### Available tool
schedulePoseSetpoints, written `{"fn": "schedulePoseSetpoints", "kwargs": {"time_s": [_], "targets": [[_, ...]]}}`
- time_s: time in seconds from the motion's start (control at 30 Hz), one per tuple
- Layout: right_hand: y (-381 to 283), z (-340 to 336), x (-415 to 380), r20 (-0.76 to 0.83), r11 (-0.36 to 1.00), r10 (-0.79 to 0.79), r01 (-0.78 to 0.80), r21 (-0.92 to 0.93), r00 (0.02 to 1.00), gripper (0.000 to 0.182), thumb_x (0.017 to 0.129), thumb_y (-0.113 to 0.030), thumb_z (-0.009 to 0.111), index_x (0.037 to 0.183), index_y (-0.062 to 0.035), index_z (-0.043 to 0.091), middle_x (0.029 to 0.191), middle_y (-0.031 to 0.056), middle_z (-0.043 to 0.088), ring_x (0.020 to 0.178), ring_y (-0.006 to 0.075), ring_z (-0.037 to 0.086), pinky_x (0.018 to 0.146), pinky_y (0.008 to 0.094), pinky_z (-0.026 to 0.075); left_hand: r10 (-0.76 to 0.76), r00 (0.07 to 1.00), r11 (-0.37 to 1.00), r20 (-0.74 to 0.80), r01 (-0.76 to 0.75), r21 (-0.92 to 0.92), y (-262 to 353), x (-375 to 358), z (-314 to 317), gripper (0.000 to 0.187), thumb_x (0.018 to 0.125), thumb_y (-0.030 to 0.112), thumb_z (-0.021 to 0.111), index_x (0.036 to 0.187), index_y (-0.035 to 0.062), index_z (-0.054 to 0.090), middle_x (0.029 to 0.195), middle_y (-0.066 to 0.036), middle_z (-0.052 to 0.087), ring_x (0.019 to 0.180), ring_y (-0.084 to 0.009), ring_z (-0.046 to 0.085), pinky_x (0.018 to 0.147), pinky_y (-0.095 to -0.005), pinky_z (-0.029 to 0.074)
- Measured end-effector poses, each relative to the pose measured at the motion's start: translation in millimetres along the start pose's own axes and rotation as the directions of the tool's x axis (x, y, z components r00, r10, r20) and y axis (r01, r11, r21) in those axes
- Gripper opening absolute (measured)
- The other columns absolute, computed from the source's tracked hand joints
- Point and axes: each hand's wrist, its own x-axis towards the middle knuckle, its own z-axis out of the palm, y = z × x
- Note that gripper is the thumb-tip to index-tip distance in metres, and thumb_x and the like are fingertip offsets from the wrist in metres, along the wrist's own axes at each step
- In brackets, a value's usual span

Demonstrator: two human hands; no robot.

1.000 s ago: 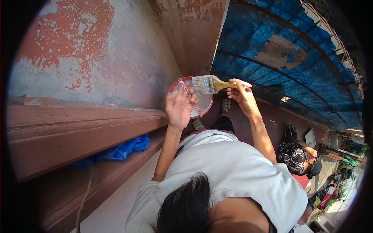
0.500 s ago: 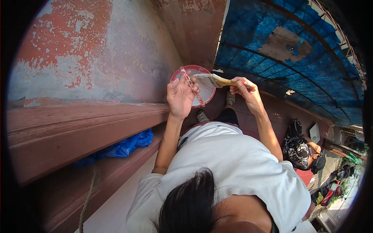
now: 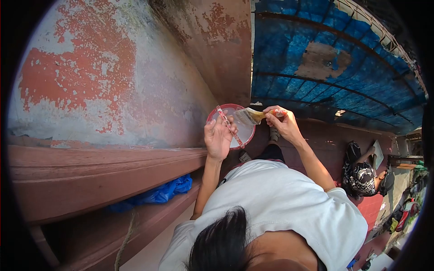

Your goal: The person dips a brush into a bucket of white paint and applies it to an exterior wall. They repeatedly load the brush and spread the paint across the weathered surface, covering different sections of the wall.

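Your right hand (image 3: 281, 123) pinched the brush (image 3: 257, 115) by its handle, bristles over the right edge of the bucket (image 3: 253, 134), as your left hand (image 3: 219, 141) held the strap (image 3: 230, 126) in curled fingers.

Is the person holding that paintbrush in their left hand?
No, the right hand grips the paintbrush by its handle, while the left hand holds the bucket handle.
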Motion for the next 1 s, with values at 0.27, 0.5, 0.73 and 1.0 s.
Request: {"fn": "schedulePoseSetpoints", "kwargs": {"time_s": [0.27,0.5,0.73,1.0], "targets": [[2.0,7.2,0.0,-0.005,0.995,-0.054,0.053,-0.079,0.999,0.011,0.090,-0.009,0.063,0.095,0.0008,0.065,0.080,0.0016,0.063,0.068,0.0068,0.054,0.063,0.0219,0.046,-0.004,1.000,1.000,-0.011,0.004,0.004,-1.3,-5.0,-2.9,0.061,0.088,0.051,0.044,0.124,0.0019,0.047,0.103,-0.007,0.051,0.082,-0.0171,0.047,0.081,-0.0344,0.037],[-5.0,12.6,-1.5,-0.051,0.987,-0.102,0.095,-0.127,0.993,0.011,0.090,-0.009,0.063,0.093,0.0018,0.065,0.081,0.0014,0.063,0.067,0.0062,0.053,0.061,0.0219,0.046,-0.011,1.000,1.000,-0.012,0.012,0.006,-0.2,-7.1,-3.4,0.061,0.087,0.051,0.045,0.123,0.0023,0.048,0.103,-0.007,0.050,0.082,-0.0169,0.047,0.080,-0.0343,0.037],[-0.2,1.9,3.9,-0.055,0.997,0.014,-0.018,-0.076,0.998,0.011,0.089,-0.012,0.065,0.094,-0.0022,0.063,0.078,0.0009,0.062,0.066,0.0059,0.054,0.060,0.0216,0.046,-0.005,1.000,1.000,-0.013,0.005,0.001,0.0,-6.9,-3.6,0.063,0.086,0.052,0.046,0.124,0.0018,0.046,0.103,-0.007,0.049,0.081,-0.0166,0.047,0.080,-0.0338,0.037],[0.7,-3.6,5.6,-0.071,0.962,0.036,-0.054,-0.268,0.997,0.013,0.089,-0.011,0.064,0.097,-0.0012,0.063,0.090,0.0032,0.064,0.077,0.0087,0.057,0.071,0.0242,0.048,0.019,1.000,1.000,-0.010,-0.018,0.019,-0.2,-8.4,-2.3,0.062,0.086,0.051,0.046,0.124,0.0017,0.045,0.103,-0.008,0.049,0.081,-0.0166,0.047,0.079,-0.0340,0.037]]}}
